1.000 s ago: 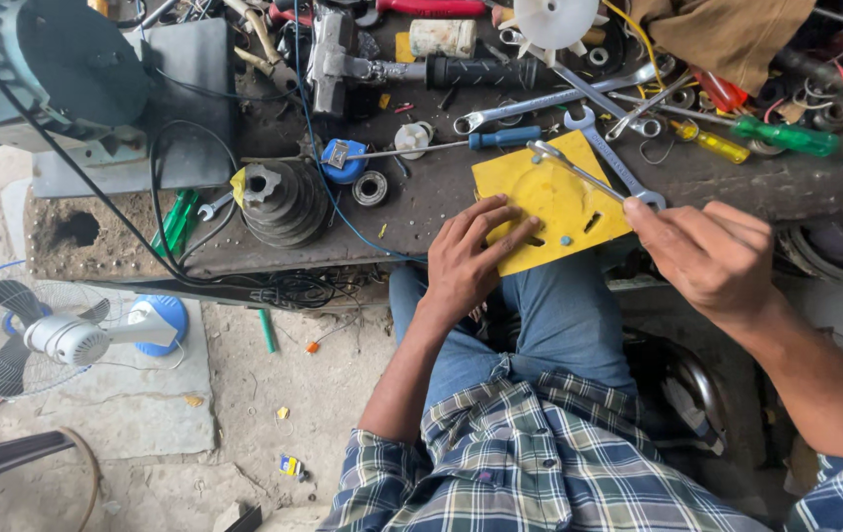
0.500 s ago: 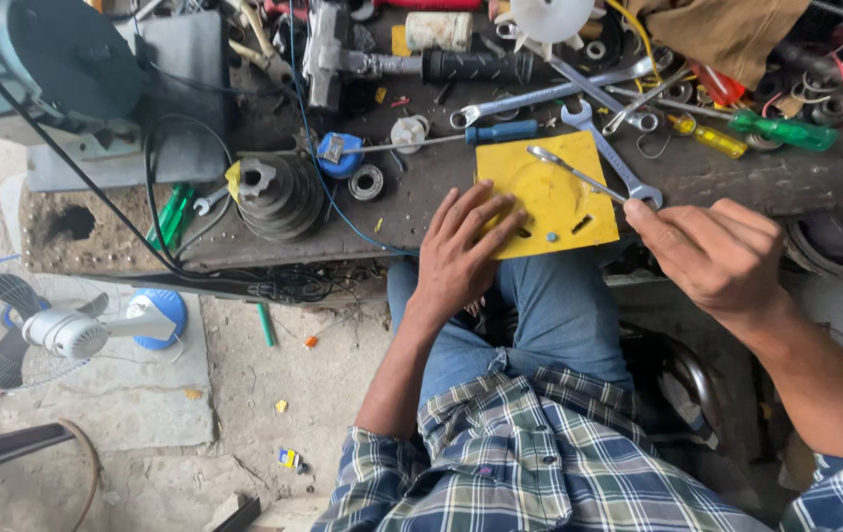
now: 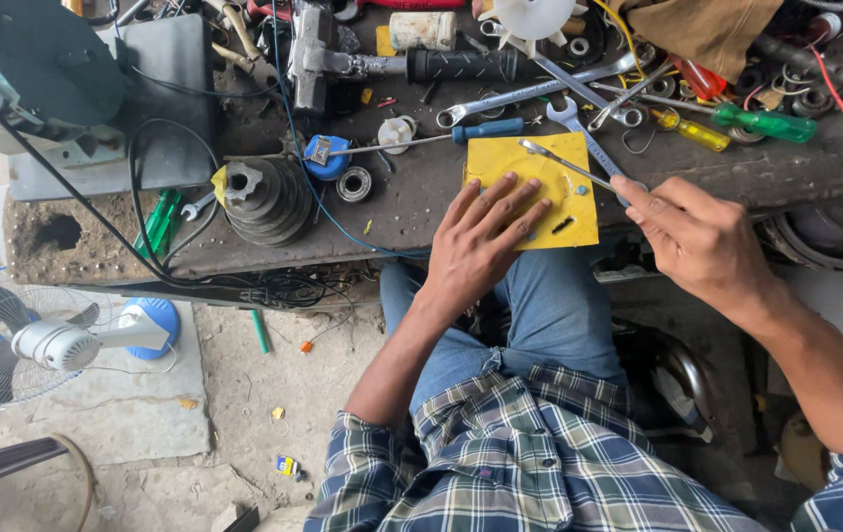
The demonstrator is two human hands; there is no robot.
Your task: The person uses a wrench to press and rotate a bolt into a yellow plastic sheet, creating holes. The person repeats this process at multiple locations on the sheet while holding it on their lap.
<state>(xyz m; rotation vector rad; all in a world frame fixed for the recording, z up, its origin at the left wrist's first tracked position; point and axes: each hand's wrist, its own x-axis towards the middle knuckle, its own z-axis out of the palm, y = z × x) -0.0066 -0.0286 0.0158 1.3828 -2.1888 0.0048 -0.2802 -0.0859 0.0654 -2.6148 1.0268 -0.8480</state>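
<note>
A: Where was the yellow plate [image 3: 539, 172]?

B: Flat at the near edge of the workbench [image 3: 411, 202], just over the person's knees. A blue-handled screwdriver [image 3: 441, 136] lay just behind it, spanners [image 3: 530, 94] further back.

A: Left hand [image 3: 480, 241]?

B: Open, fingers spread, palm pressed down on the plate's near left part. It gripped nothing; it only pinned the plate.

A: Right hand [image 3: 702, 236]?

B: Closed in a pinch around the near end of a thin metal tool [image 3: 564, 163], whose far end lay over the plate's upper middle. Whether the tip touched the plate, I couldn't tell.

A: So the step?

B: My reading: working on the plate's face with that tool while the other hand steadied it.

A: How to do it well?

B: Keep the flat hand's weight on, since the plate sat at the edge and could slide or tip off. Keep those fingertips clear of the tool's line. Hold the tool low and steady; a pinch that far back gives little control.
</note>
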